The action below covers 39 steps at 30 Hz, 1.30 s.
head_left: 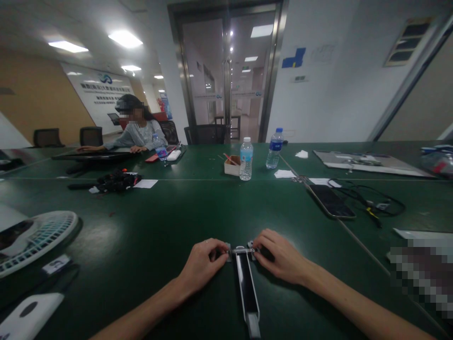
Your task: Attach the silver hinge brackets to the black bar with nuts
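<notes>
A long, narrow metal device (247, 283) with a black face and silver edges lies on the green table in front of me. A short crossbar with small metal end pieces runs across its far end. My left hand (207, 257) is closed in a pinch on the left end of that crossbar. At the right end, my right hand (278, 255) pinches the other small end piece. A pale tab forms the near end of the device, which points toward me. My fingers partly hide both ends of the crossbar, so the device's exact kind is unclear.
Beyond my hands stand two water bottles (246, 160) and a small open box (231, 166). To the right lie a phone (331, 200) and black cables (377, 200). A white fan (67, 226) is at left. Across the table sits a person (141, 130).
</notes>
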Tool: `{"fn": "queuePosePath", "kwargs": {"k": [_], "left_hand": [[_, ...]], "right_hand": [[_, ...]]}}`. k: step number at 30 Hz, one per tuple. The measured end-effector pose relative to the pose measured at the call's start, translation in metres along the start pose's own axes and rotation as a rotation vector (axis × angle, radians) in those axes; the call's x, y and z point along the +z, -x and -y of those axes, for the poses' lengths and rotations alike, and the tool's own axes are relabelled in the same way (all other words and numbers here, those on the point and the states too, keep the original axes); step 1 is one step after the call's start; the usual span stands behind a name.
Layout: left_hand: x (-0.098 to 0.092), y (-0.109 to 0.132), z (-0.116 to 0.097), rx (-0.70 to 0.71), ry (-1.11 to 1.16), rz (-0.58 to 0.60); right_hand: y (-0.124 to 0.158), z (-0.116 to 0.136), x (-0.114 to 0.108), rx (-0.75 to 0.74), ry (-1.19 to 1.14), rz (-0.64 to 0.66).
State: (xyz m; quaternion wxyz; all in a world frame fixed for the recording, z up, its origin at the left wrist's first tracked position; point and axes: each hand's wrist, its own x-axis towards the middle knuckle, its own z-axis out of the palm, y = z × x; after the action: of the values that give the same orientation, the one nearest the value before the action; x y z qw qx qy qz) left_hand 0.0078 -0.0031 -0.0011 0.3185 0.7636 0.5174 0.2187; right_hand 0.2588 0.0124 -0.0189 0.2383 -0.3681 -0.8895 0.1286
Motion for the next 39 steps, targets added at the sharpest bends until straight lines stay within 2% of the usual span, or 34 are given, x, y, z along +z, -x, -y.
{"fn": "queuePosePath", "kwargs": {"k": [4, 11, 39], "left_hand": [[0.0008, -0.0004, 0.0017, 0.031, -0.022, -0.028], [0.0009, -0.0007, 0.0023, 0.005, -0.023, -0.026], [0.0014, -0.0009, 0.0045, 0.051, 0.024, -0.04]], "right_hand": [[0.0002, 0.0007, -0.0011, 0.005, -0.009, 0.012], [0.0, 0.0013, -0.0006, 0.007, -0.006, 0.013], [0.0006, 0.0009, -0.0018, 0.032, -0.016, 0.047]]}}
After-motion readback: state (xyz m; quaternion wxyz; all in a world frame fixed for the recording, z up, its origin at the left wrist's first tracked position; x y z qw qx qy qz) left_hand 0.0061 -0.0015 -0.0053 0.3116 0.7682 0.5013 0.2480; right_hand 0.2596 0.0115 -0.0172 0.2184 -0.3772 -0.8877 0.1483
